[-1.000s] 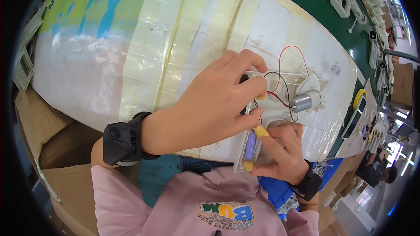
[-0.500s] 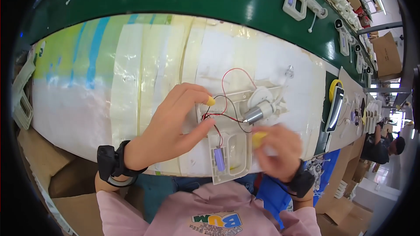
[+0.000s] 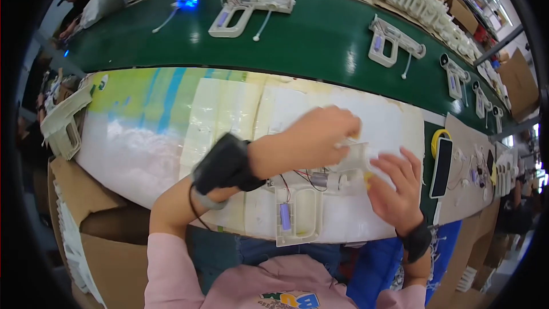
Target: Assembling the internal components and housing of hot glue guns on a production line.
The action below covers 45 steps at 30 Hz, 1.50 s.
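Note:
A white gun-shaped plastic shell half (image 3: 317, 214) lies on the work surface in front of me, its handle toward my body. Its grip holds a purple battery cell (image 3: 285, 216), and a silver motor (image 3: 321, 180) with red and black wires sits in the upper part. My left hand (image 3: 323, 134) reaches across above the shell with its fingers closed. A small whitish bit shows at its fingertips, too blurred to name. At the shell's right end, my right hand (image 3: 394, 191) has its fingers apart and a yellow cover on a digit. My left hand and wrist hide part of the shell.
Beyond the work surface runs a green conveyor belt (image 3: 143, 28) carrying several similar shells (image 3: 251, 11). At right lie a phone-like device (image 3: 441, 167) and a yellow tape roll (image 3: 439, 136). Another white shell (image 3: 66, 120) and a cardboard box (image 3: 108, 263) stand left. Co-workers are farther off.
My left hand has moved right and away from me, off the wires and over the shell's far part. My right hand has shifted right, and its fingers have spread. The view has tilted up.

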Tool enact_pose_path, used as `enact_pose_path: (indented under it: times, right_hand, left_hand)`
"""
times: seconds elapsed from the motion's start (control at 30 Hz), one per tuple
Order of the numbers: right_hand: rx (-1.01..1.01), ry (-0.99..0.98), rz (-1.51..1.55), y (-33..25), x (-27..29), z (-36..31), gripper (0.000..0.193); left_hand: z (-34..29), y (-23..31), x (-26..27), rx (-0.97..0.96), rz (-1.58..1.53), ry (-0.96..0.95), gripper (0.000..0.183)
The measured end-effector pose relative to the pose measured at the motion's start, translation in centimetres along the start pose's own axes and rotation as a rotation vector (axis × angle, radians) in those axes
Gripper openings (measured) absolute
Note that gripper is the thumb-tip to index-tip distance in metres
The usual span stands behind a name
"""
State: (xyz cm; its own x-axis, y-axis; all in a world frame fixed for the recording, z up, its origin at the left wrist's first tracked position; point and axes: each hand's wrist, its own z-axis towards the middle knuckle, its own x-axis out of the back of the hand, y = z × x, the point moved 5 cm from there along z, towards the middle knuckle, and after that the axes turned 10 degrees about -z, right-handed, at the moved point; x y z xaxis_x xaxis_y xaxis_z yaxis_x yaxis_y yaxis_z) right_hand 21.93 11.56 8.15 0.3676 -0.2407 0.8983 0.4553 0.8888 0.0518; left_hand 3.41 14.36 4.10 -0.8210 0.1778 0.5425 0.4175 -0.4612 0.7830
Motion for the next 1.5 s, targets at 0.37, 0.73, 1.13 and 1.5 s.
enact_pose_path:
  times: [0.37, 0.73, 1.13, 1.5]
  right_hand:
    - [0.037, 0.052, 0.227, -2.3, -0.1, -4.0, 0.022]
    - [-0.147, 0.019, 0.414, -1.4, -0.5, -3.2, 0.02]
    - [-0.179, 0.1, 0.477, 0.2, 0.0, 0.6, 0.02]
    - [0.244, -0.055, 0.337, -2.2, 3.2, 8.4, 0.023]
  left_hand:
    - [-0.6, -0.7, -2.1, 0.172, 0.236, -0.297, 0.032]
    - [-6.6, 0.8, 11.8, 0.064, -0.675, 0.819, 0.028]
    - [-17.4, -5.5, 13.9, -0.004, -0.681, 1.5, 0.018]
    - [-3.8, 0.1, 4.6, 0.409, -0.921, 0.143, 0.02]
